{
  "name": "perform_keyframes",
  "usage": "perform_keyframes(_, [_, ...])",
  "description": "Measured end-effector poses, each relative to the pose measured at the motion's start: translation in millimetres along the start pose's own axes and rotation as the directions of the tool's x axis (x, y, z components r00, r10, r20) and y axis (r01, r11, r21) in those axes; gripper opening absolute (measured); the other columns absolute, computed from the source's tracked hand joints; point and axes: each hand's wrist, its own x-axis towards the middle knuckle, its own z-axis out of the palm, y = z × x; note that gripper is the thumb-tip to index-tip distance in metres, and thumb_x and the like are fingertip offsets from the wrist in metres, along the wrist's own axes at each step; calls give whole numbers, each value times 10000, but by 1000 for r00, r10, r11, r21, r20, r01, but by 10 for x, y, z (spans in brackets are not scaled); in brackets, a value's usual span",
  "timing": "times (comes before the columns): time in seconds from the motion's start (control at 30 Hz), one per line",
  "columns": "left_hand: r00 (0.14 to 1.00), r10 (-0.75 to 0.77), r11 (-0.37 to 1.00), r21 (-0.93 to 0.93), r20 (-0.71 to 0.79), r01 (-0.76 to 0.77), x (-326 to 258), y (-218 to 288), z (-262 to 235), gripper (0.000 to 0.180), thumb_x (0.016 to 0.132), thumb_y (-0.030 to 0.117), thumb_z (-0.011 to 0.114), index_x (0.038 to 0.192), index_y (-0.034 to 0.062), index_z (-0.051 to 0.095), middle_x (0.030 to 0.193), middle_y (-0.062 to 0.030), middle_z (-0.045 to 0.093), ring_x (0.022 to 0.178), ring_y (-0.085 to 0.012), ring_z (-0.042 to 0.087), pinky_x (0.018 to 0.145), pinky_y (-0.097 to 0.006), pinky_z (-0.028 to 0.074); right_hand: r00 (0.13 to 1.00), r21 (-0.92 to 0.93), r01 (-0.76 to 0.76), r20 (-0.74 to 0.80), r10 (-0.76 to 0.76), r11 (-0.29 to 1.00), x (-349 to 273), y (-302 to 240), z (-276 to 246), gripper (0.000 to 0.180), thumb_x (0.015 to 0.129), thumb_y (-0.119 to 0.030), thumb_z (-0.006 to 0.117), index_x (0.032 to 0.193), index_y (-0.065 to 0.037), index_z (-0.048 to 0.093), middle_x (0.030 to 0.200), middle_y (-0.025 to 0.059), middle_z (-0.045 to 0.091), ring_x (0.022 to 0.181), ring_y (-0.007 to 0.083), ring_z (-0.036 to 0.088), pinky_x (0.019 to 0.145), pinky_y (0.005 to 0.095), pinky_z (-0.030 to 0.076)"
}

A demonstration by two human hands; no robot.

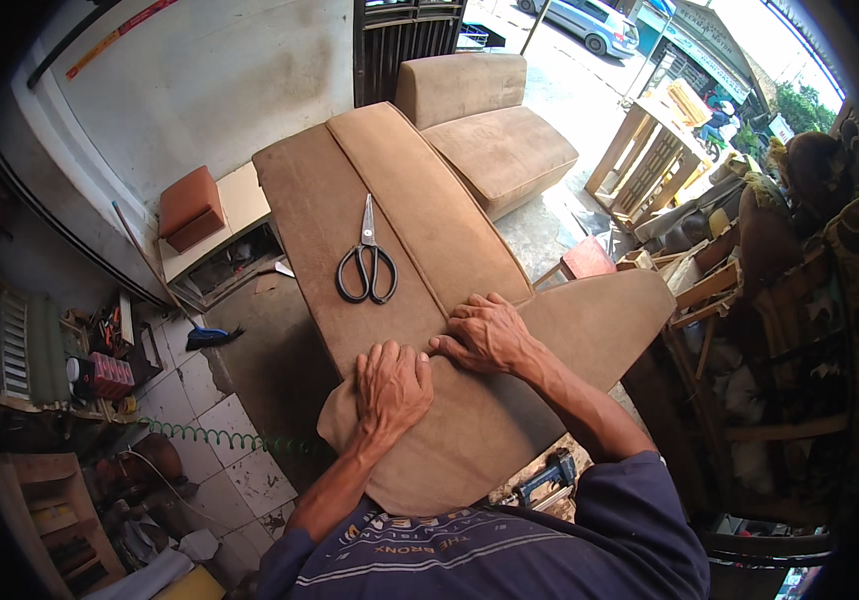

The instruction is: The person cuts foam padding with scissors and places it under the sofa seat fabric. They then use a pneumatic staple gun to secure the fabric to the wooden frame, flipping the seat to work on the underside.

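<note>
A long brown upholstered piece [480,235] with a lengthwise seam lies in front of me. A loose sheet of brown fabric [470,440] spreads over its near end and out to the right. My left hand [392,388] bends its fingers over the fabric's edge, close to the left side. Just right of it, my right hand [490,335] has curled fingers on the same edge, with the thumb pointing left. Both hands look closed on the fabric; their fingertips are partly hidden. Black-handled scissors [368,255] lie on the upholstery beyond my hands, blades pointing away.
A blue tool [547,480], seemingly a staple gun, lies by my body at the right. Behind stands a brown upholstered seat [500,140]. Left are a reddish-brown box-shaped cushion [190,208], a blue brush [212,337] and a green coiled hose [220,436]. Wooden frames [645,160] stand at right.
</note>
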Motion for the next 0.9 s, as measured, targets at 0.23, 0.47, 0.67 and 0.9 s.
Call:
perform_keyframes(0.23, [999, -34, 999, 6, -9, 34, -26, 10, 0, 308, 995, 280, 557, 790, 53, 592, 817, -117, 523, 820, -272, 524, 812, -446, 400, 997, 47, 51, -55, -48, 998, -225, 163, -82, 299, 966, -377, 695, 916, -85, 742, 936, 76, 707, 968, 264, 661, 882, 390, 499])
perform_keyframes(0.47, [1000, -7, 1000, 17, 0, 7, 11, 10, 19, 243, 964, 226, 593, 778, 69, 589, 809, -104, 519, 803, -274, 528, 768, -450, 396, 957, -35, 21, -287, -30, 999, -579, 358, -155, 319, 983, -413, 670, 1110, -140, 774, 1031, 32, 716, 1007, 241, 634, 937, 425, 460])
perform_keyframes(0.67, [999, 33, 999, 30, 5, -33, 7, -4, 15, 249, 962, 219, 581, 776, 53, 572, 794, -110, 494, 779, -270, 502, 767, -438, 385, 990, -20, -81, -121, 78, 997, -346, 359, -176, 362, 992, -447, 633, 932, -138, 811, 945, 24, 726, 884, 229, 569, 886, 404, 397])
perform_keyframes(0.9, [999, 3, 1000, 14, -32, -2, -17, -12, -11, 252, 964, 224, 574, 781, 51, 568, 799, -110, 493, 782, -267, 497, 785, -436, 391, 998, 63, 1, -67, 3, 998, -138, 386, -92, 366, 985, -367, 646, 785, -86, 767, 817, 54, 694, 890, 244, 587, 870, 394, 413])
